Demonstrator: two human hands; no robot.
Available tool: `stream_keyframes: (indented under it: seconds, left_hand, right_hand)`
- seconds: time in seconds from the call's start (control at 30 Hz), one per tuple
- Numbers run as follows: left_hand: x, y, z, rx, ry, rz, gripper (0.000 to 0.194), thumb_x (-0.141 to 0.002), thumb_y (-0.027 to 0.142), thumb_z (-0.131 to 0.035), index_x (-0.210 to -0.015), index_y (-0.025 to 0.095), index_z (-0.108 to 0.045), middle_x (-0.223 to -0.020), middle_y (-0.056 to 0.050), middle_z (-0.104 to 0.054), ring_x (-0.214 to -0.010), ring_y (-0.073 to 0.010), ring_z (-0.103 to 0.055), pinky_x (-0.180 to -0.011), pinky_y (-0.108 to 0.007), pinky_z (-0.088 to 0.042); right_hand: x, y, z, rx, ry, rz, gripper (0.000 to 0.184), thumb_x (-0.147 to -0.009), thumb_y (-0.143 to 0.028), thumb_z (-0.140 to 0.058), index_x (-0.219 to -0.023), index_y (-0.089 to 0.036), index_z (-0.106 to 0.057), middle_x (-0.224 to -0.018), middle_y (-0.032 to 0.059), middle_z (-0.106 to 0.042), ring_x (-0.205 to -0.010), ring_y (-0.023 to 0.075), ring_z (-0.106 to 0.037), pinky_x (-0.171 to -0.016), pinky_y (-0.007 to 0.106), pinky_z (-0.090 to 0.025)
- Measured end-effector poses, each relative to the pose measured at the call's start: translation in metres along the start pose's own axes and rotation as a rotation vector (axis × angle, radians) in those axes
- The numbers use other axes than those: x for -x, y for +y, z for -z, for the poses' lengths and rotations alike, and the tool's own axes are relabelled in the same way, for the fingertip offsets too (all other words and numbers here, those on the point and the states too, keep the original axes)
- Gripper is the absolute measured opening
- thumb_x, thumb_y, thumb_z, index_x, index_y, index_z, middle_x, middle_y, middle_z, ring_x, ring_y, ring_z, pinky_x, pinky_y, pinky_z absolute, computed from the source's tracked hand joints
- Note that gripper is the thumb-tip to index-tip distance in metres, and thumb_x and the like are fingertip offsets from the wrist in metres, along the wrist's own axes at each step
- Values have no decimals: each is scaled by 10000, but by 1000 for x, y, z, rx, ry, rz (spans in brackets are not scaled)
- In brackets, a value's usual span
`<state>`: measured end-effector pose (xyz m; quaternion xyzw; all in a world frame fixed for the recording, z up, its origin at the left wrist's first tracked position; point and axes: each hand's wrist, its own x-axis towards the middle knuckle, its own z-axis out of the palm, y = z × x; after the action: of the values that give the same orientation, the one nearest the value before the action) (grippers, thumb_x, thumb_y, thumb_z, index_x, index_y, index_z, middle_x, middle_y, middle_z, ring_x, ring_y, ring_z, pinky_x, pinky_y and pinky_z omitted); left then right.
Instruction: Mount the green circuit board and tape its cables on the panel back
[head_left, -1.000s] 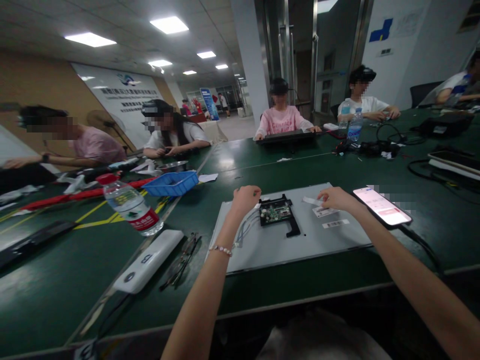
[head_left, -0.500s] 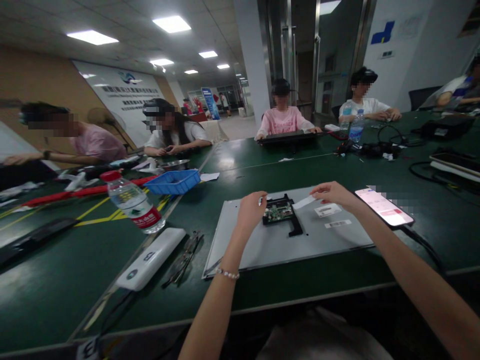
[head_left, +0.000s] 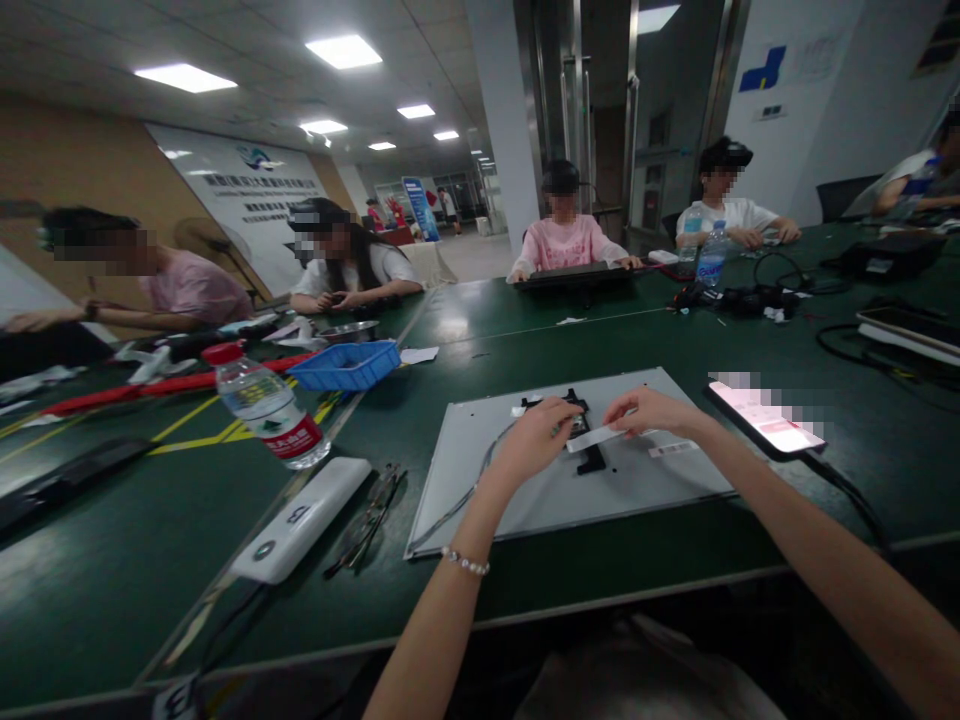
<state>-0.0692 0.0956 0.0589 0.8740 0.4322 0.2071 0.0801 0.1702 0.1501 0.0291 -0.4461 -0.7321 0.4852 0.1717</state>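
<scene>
A flat grey panel (head_left: pixel 517 505) lies on the table in front of me, with a black bracket (head_left: pixel 592 464) on its middle. My right hand (head_left: pixel 654 412) pinches one end of a narrow white strip (head_left: pixel 596 438), held just above the bracket. Over the bracket's left side curls my left hand (head_left: pixel 541 432), its fingertips close to the strip's left end. Whatever these fingers hold is hidden, and most of the green circuit board is covered too. A thin grey cable (head_left: pixel 480 475) runs across the panel's left part, and a barcode label (head_left: pixel 671 450) shows on its right.
Left of the panel are folded glasses (head_left: pixel 367 520), a white power bank (head_left: pixel 304 518), a water bottle (head_left: pixel 274 410) and a blue tray (head_left: pixel 349 365). A lit phone (head_left: pixel 772 418) with a cable lies right. Several people sit around the table.
My left hand has moved right over the circuit board, closer to my right hand. The strip has come lower and left, in front of the bracket. The grey cable now shows on the panel.
</scene>
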Motion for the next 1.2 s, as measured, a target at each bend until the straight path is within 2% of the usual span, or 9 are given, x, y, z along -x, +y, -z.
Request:
stream_keyframes:
  seconds: [0.13,0.27,0.47,0.67,0.8,0.93,1.07,1.2]
  left_hand:
    - [1,9,-7,-10,-150,-58,362,-909,149,-420,-1203,220,-618,-1130,-65,-609,-978,-161,-595,-869,-262,-461]
    - [3,9,-14,-64,-220,-101,381,-908,156,-418,-1236,228,-600,-1077,-64,-598,-916,-163,-598,-812,-255,-464]
    - [4,8,-20,-144,-249,-106,414,-906,135,-391,-1249,248,-594,-1054,-63,-590,-898,-163,-602,-813,-259,-465]
    - [6,9,-19,-164,-258,-107,408,-900,133,-388,-1215,258,-615,-1054,-57,-589,-895,-161,-609,-794,-247,-467]
    - [7,9,-20,-185,-248,-112,380,-903,147,-390,-1179,247,-631,-1031,-55,-592,-862,-159,-607,-771,-246,-465]
    - [8,9,-21,-216,-240,-113,359,-908,161,-400,-1175,246,-625,-1034,-56,-597,-860,-164,-611,-763,-253,-466]
    - [8,11,-21,-239,-249,-117,359,-905,162,-410,-1191,248,-609,-1038,-58,-609,-871,-170,-620,-762,-255,-470]
    - [7,10,-20,-258,-246,-136,360,-907,157,-399,-1191,245,-603,-1025,-59,-625,-871,-176,-627,-750,-260,-473]
  right_hand:
    - [-3,3,-6,-65,-39,30,239,-757,-279,-656,-962,-178,-729,-961,62,-700,-759,137,-643,-720,267,-542]
    - [-7,6,-9,-79,-50,54,245,-736,-276,-676,-945,-160,-729,-949,71,-702,-775,145,-647,-718,272,-552]
    - [-16,16,-15,-74,-23,64,224,-725,-259,-668,-917,-161,-730,-894,71,-714,-764,159,-655,-687,271,-557]
    - [-17,18,-10,66,36,51,234,-691,-228,-665,-907,-181,-739,-936,68,-733,-784,182,-665,-641,260,-540]
    - [-14,15,-8,171,99,110,230,-732,-269,-633,-908,-168,-741,-917,72,-739,-808,196,-672,-702,283,-531]
    - [-15,15,-10,197,69,197,238,-749,-279,-624,-925,-168,-739,-922,64,-743,-845,194,-676,-800,305,-519]
    - [-15,14,-14,201,31,177,266,-715,-235,-647,-958,-178,-739,-941,58,-744,-843,195,-681,-806,309,-521]
    - [-9,9,-12,195,-1,198,294,-731,-278,-660,-993,-168,-734,-969,69,-739,-858,196,-673,-813,309,-512]
